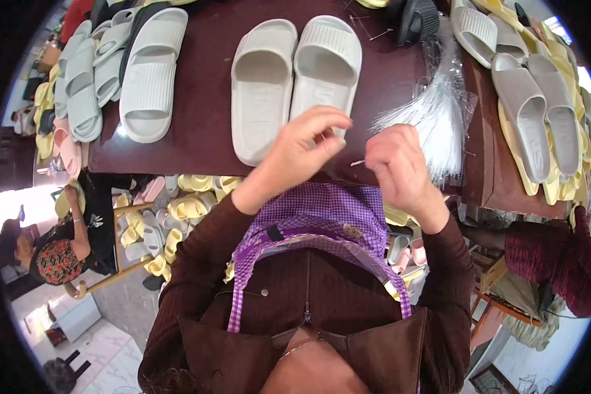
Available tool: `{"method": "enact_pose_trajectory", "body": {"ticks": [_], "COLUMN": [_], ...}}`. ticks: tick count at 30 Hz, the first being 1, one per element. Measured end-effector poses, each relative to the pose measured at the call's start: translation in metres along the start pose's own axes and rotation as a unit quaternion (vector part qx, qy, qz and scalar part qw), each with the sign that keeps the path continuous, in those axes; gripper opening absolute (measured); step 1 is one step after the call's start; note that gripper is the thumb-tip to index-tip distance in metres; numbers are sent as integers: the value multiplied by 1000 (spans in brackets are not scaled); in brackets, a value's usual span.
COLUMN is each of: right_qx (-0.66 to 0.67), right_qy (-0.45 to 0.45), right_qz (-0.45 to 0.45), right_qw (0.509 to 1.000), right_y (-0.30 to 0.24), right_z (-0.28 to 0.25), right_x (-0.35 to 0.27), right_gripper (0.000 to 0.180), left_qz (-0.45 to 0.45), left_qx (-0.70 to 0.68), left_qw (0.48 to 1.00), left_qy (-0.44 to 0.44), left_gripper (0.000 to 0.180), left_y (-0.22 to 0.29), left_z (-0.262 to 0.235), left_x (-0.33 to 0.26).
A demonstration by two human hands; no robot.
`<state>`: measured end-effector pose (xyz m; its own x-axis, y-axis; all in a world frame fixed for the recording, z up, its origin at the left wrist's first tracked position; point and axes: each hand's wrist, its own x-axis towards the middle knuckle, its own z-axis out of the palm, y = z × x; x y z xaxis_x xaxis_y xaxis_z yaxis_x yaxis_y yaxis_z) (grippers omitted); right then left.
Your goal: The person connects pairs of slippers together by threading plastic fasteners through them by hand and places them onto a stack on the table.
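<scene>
We recorded a dark maroon tabletop (203,125). The pair of slide sandals (295,79) at its centre was off-white, with ribbed straps. The stacked slides (144,72) at the left were pale grey-green; those at the right (538,111) were taupe over yellow ones. The bundle of plastic tag fasteners (433,111) was translucent white. We noted a purple-and-white gingham apron (315,217) over a dark brown ribbed cardigan (197,276). The neighbouring sleeve (558,256) was knitted in dark red and black. Slides on the floor (184,210) were pale yellow.
</scene>
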<state>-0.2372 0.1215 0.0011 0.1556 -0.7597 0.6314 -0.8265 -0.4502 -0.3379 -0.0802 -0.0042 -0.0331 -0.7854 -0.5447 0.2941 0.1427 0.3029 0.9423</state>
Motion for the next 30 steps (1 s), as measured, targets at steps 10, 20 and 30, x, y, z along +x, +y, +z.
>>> {"method": "enact_pose_trajectory", "body": {"ticks": [10,20,30], "right_qx": [102,370,337], "right_qy": [65,345,458], "right_qz": [-9,55,200], "right_qw": [993,861,798], "right_y": [-25,-1,12], "right_z": [-12,-82,-103], "right_x": [11,4,-6], "right_gripper": [13,13,8], "left_qz": [-59,-126,186], "left_qx": [-224,-163,122], "left_qw": [955,971,974], "left_qy": [-184,-126,-27], "left_gripper": [12,7,14], "left_y": [3,20,51], "left_z": [29,29,13], "left_x": [-11,2,-20]}}
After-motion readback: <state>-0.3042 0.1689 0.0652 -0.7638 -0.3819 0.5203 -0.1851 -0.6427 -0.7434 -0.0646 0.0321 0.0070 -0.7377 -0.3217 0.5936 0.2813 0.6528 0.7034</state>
